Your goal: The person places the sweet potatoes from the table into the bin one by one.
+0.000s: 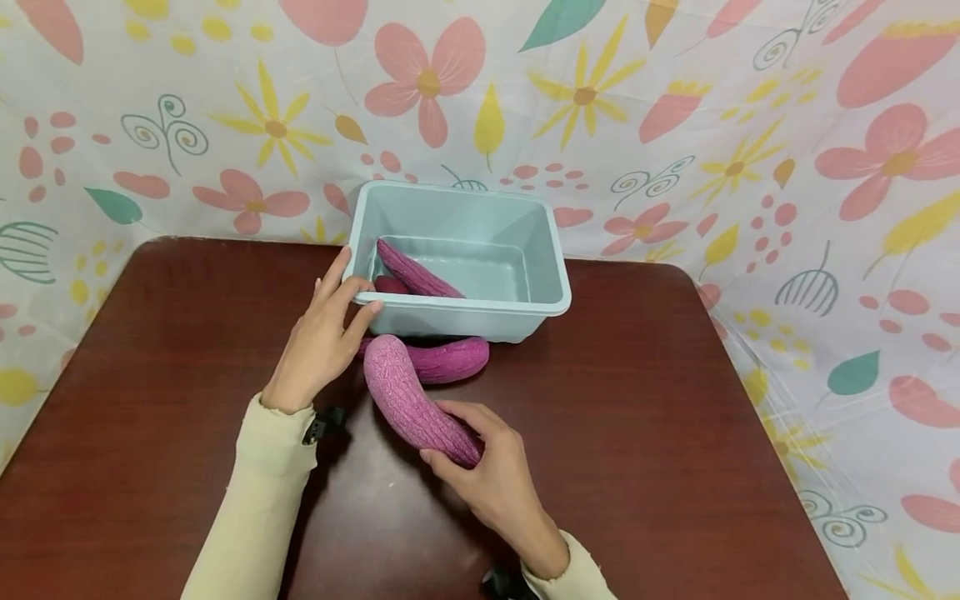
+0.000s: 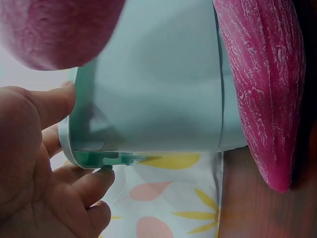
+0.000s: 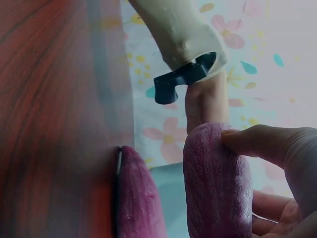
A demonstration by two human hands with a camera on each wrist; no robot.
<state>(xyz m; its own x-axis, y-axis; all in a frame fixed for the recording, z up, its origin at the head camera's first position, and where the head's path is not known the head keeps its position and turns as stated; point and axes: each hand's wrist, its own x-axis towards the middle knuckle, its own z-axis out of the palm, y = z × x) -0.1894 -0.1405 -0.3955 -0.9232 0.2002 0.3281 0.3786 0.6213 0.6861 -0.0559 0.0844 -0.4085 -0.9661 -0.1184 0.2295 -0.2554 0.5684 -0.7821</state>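
My right hand [image 1: 501, 471] grips the lower end of a curved purple eggplant [image 1: 408, 400], held over the table with its blunt end toward the bin. In the right wrist view the thumb lies along that eggplant [image 3: 215, 183]. At the front left corner of a pale blue plastic bin [image 1: 457, 317], my left hand [image 1: 318, 342] holds the rim, thumb and fingers around it in the left wrist view. A second eggplant [image 1: 457, 360] lies on the table against the bin's front, partly covered by the held one. Inside the bin rests a slim eggplant [image 1: 416, 273].
Beside the slim eggplant sits a dark reddish-purple piece [image 1: 392, 285], mostly hidden by the bin's front wall. A brown wooden table [image 1: 637, 417] carries everything. Behind it hangs a flowered cloth [image 1: 465, 92], close to the bin's back side.
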